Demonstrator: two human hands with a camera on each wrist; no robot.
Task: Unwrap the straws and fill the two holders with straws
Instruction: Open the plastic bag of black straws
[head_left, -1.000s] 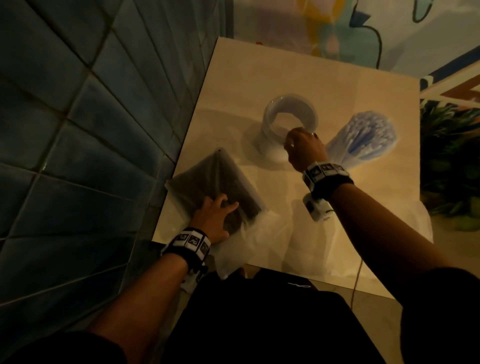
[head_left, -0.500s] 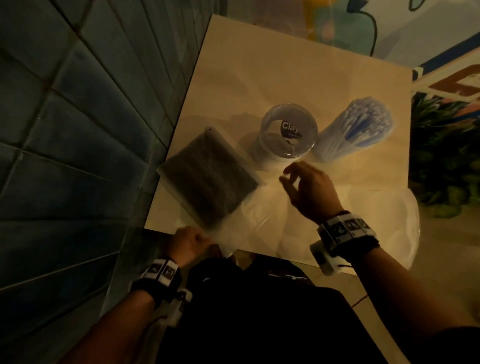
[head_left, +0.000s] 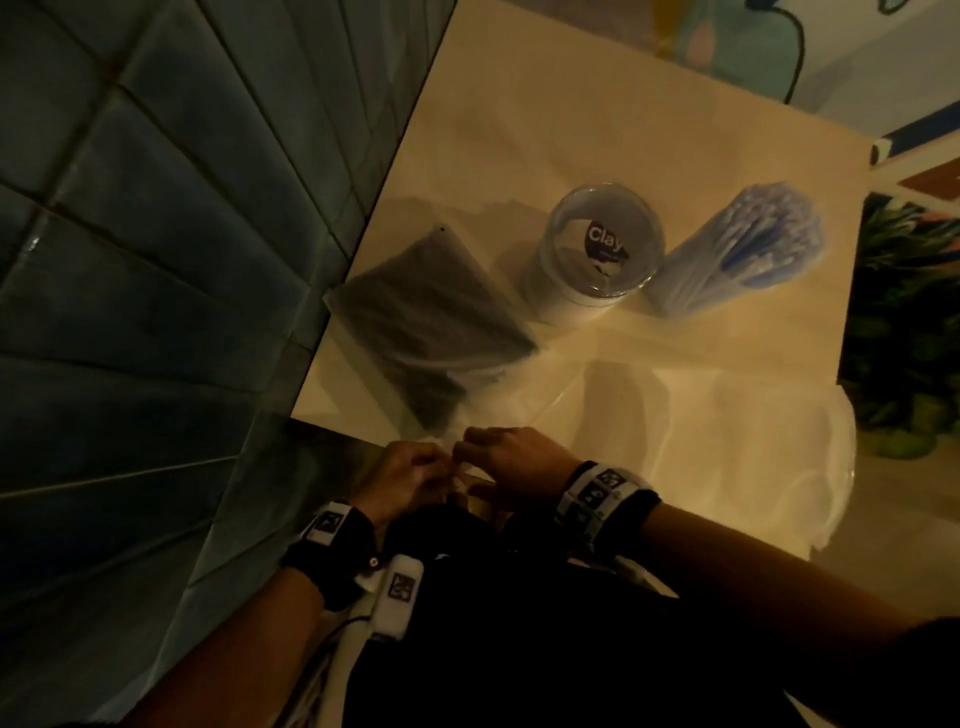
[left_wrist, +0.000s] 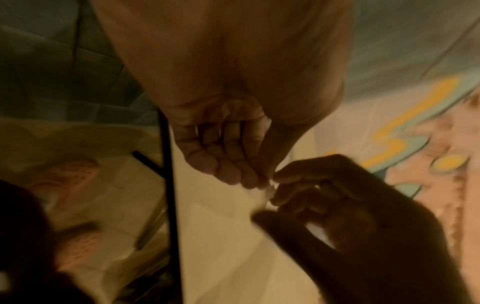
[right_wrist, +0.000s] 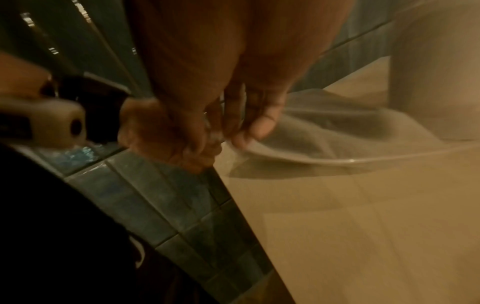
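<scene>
At the table's (head_left: 519, 130) near edge, left hand (head_left: 410, 475) and right hand (head_left: 511, 457) pinch the black-straw pack's (head_left: 426, 317) plastic mouth, fingers closed on it; opening step, likely pulling apart next, empty holder (head_left: 602, 249) at one o'clock.

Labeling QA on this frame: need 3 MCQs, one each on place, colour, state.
1. Where is the dark straw pack?
A. left of the clear holder
B. inside it
C. on the floor

2. What colour are the straws in the right holder?
A. red
B. blue and white
C. green

3. What are the hands doing?
A. lying flat
B. both pinching the plastic wrapper
C. lifting a holder

Key: 1 A, pack lies left of the clear holder. 2 B, blue and white show. 3 B, left hand and right hand meet on the plastic wrapper.
</scene>
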